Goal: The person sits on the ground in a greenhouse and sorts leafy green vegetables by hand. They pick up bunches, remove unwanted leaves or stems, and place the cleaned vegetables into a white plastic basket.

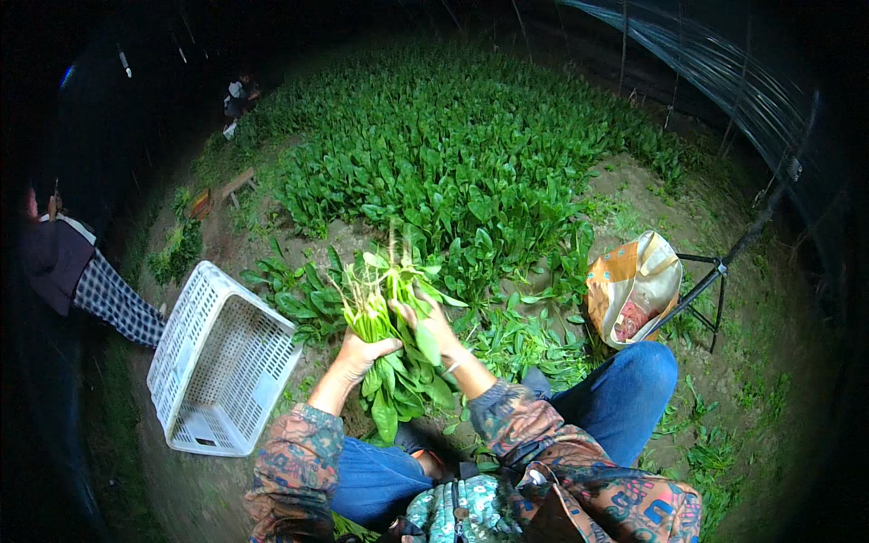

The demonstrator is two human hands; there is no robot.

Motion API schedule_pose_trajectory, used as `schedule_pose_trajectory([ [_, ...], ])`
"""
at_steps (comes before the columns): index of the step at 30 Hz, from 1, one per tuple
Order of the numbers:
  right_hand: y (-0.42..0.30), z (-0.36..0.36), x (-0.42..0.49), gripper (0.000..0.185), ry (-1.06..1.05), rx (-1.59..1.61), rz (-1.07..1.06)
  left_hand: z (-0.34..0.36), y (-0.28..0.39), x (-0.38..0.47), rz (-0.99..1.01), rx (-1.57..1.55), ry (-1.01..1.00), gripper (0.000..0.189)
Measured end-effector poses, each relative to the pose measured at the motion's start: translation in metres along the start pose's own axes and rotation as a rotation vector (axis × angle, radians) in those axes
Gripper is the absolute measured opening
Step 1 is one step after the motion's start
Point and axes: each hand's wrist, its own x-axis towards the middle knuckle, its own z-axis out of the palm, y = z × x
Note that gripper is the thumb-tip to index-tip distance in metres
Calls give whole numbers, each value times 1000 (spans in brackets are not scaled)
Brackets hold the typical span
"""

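My left hand [366, 354] is closed around a bunch of leafy greens [370, 319], which look like spinach, with pale roots pointing up and away from me. Dark green leaves hang below that fist, over my lap. My right hand [434, 322] grips a smaller bundle of the same greens [404, 282] close beside the bunch, its roots blurred at the top. Some leaves cover parts of the right fingers. Loose leaves [523, 339] lie on the soil just past my feet.
A white plastic crate [224, 380] rests tilted at left, by a person in checked trousers [119, 298]. Right of me stands an open sack [631, 292] holding pink material, near a dark metal frame [719, 271]. Growing greens [441, 156] spread ahead. A low wooden bench [234, 184] and another person [237, 102] are farther off.
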Motion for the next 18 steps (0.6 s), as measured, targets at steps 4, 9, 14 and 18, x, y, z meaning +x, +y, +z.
schedule_pose_trajectory([
  [4,-3,-42,-10,84,-57,-256,98,-7,12,-3,22,139,65,51],
  [9,-8,-28,-11,71,120,256,-38,5,20,-8,162,380,-117,45],
  [14,-34,-22,1,43,354,310,-105,2,16,-7,166,522,-175,39],
  [18,-34,-31,4,38,442,-411,-291,-7,14,-8,128,500,-185,38],
])
